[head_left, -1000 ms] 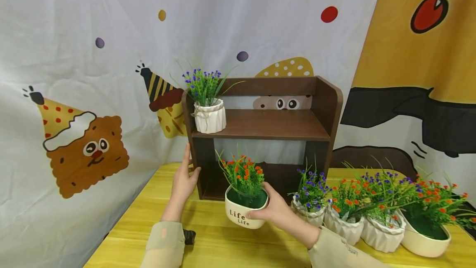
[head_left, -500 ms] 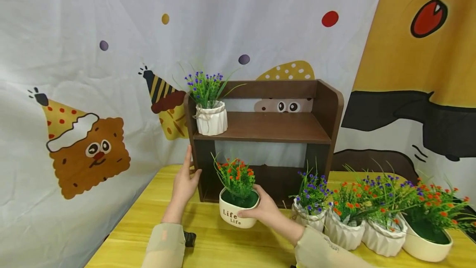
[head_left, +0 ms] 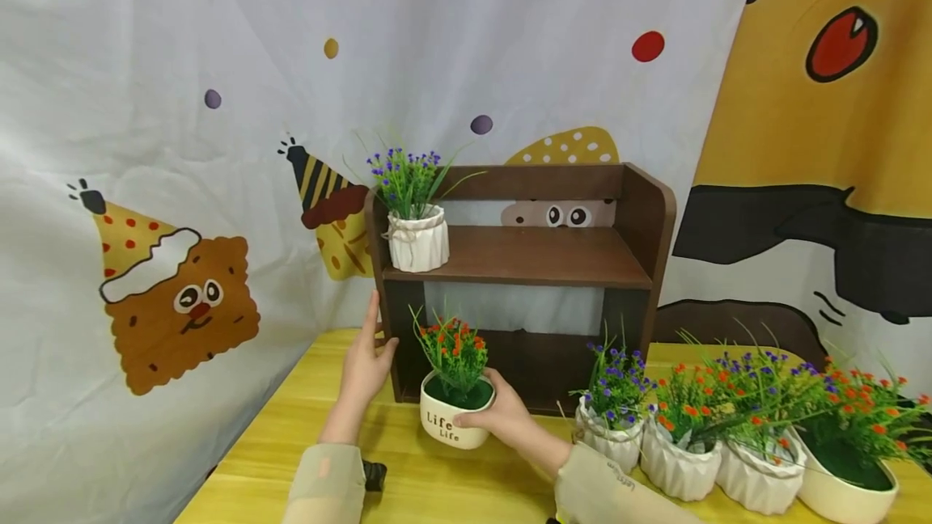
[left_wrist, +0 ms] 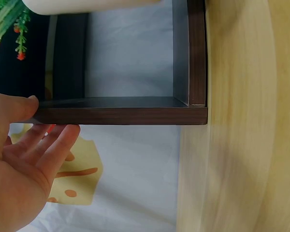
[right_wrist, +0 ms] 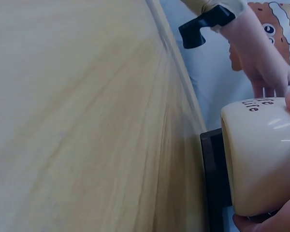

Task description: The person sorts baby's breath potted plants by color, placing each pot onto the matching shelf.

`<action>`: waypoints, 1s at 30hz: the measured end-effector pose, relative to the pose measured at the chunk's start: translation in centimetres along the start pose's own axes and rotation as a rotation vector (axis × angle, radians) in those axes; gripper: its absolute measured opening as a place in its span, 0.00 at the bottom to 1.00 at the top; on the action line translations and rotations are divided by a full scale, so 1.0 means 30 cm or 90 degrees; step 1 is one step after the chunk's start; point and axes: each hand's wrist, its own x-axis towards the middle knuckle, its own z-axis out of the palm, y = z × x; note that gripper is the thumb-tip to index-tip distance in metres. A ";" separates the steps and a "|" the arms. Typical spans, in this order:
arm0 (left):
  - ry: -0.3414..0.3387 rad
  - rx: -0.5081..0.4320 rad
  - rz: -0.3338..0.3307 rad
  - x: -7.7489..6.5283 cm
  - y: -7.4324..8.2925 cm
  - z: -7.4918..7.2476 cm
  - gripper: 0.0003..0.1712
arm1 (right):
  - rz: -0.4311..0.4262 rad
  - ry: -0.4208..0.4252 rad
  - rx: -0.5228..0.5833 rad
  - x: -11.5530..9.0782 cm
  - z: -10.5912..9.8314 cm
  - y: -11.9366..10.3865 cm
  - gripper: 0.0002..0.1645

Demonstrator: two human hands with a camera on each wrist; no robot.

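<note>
My right hand grips the right side of a cream oval flowerpot lettered "Life", planted with artificial red-orange flowers. In the right wrist view, the pot is held with its base just off the table, before the lower opening of a dark brown two-tier shelf. My left hand holds the shelf's left side panel: the left wrist view puts the thumb at its front edge and the other fingers against its outer face. A white pot of purple flowers stands on the upper tier's left end.
Right of the shelf, a row of potted flowers lines the wooden table: several white pleated pots and a second cream oval pot. A printed cloth hangs behind. The shelf's right panel stands near the row.
My right hand has carried the cream pot left, closer to the shelf's lower left opening. My left hand has stayed at the side panel. The head view has shifted slightly.
</note>
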 end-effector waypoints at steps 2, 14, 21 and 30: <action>-0.003 0.003 0.003 -0.005 0.000 0.004 0.53 | 0.002 0.003 0.008 0.006 0.007 0.019 0.52; 0.001 -0.005 -0.012 -0.006 0.007 0.005 0.52 | 0.010 -0.003 0.051 0.078 0.025 0.042 0.52; 0.009 -0.010 -0.011 -0.009 0.007 0.010 0.51 | 0.001 -0.015 0.069 0.094 0.048 0.062 0.52; -0.002 -0.012 -0.016 0.002 0.006 0.006 0.52 | -0.023 -0.019 0.049 0.145 0.067 0.075 0.52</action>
